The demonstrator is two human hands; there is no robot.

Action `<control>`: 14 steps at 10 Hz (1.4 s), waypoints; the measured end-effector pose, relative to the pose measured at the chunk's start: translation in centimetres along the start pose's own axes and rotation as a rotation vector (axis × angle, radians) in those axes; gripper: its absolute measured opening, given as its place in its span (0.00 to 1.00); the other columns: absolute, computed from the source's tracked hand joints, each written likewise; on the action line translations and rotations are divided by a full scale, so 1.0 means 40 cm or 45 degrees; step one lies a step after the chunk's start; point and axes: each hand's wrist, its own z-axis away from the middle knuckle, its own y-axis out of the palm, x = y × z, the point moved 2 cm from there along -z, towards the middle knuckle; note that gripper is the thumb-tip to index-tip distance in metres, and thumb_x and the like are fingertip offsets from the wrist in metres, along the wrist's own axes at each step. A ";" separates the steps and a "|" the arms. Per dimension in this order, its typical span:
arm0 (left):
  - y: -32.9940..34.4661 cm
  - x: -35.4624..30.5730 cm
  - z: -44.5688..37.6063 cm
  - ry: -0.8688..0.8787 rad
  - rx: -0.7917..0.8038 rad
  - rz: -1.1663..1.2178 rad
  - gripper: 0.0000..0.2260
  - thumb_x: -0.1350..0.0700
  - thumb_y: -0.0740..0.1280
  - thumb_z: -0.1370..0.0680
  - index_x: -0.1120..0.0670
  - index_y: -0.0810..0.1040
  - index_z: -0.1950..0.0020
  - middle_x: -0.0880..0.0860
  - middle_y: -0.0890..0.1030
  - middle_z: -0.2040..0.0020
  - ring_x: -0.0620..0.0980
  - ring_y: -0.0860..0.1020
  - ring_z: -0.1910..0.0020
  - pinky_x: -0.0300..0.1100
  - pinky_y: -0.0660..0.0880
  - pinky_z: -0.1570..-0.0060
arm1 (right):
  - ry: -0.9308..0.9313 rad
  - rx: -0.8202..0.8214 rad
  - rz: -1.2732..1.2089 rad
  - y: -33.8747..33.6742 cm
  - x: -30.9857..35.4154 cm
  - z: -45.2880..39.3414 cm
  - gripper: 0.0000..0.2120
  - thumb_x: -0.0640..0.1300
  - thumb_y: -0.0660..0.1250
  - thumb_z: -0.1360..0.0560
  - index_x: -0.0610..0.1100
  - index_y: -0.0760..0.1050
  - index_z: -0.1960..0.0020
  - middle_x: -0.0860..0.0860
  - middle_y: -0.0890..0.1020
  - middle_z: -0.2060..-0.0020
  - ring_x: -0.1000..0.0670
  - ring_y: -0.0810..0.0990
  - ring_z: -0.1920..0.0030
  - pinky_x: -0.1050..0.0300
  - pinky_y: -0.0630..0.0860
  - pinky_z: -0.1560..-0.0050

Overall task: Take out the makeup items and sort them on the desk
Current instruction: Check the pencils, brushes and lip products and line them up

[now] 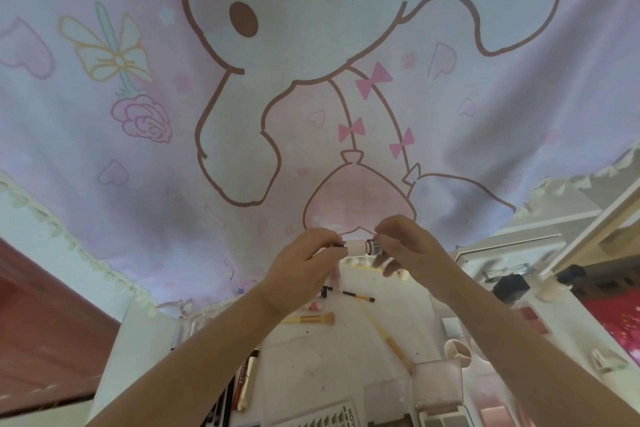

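**Inspector:** State of the hands?

**Operator:** At centre frame I see the left hand [304, 262] and the right hand [403, 246] raised above the white bench [311, 357]. Both pinch one small white cylindrical tube with a barcode label [360, 247], held level between them; left fingers grip its dark end, right fingers its labelled end.

**Inspector:** Items on the bench?

**Operator:** Below the hands I note a yellow-handled makeup brush with a tan head [311, 319], a thinner yellow brush with a black tip [356, 296], and a long yellow-handled brush [384, 334] lying diagonally. Lower left: a gold tube with red lettering [246, 381]. Bottom edge: eyeshadow palettes [446, 418]. Behind, a pink cartoon-print curtain [173, 80] fills the upper frame.
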 end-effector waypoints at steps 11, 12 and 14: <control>0.247 0.156 0.054 -0.325 0.607 -0.357 0.19 0.55 0.59 0.21 0.54 0.63 0.31 0.51 0.63 0.30 0.48 0.63 0.31 0.37 0.61 0.35 | 0.314 -0.461 0.837 -0.140 -0.248 -0.002 0.04 0.39 0.65 0.26 0.39 0.76 0.53 0.44 0.79 0.63 0.44 0.76 0.61 0.64 0.65 0.62; 0.287 0.196 0.061 -0.324 0.784 -0.620 0.20 0.52 0.57 0.21 0.55 0.61 0.29 0.53 0.63 0.29 0.52 0.61 0.30 0.44 0.62 0.32 | 0.296 -0.370 1.128 -0.158 -0.279 -0.024 0.08 0.39 0.63 0.25 0.35 0.76 0.51 0.39 0.81 0.58 0.40 0.79 0.54 0.55 0.69 0.55; 0.322 0.252 0.066 -0.418 0.836 -0.907 0.27 0.48 0.48 0.18 0.60 0.44 0.25 0.57 0.50 0.24 0.55 0.46 0.24 0.48 0.49 0.26 | 0.395 -0.188 1.386 -0.174 -0.370 -0.077 0.05 0.41 0.60 0.24 0.41 0.69 0.58 0.43 0.79 0.59 0.41 0.78 0.52 0.59 0.65 0.60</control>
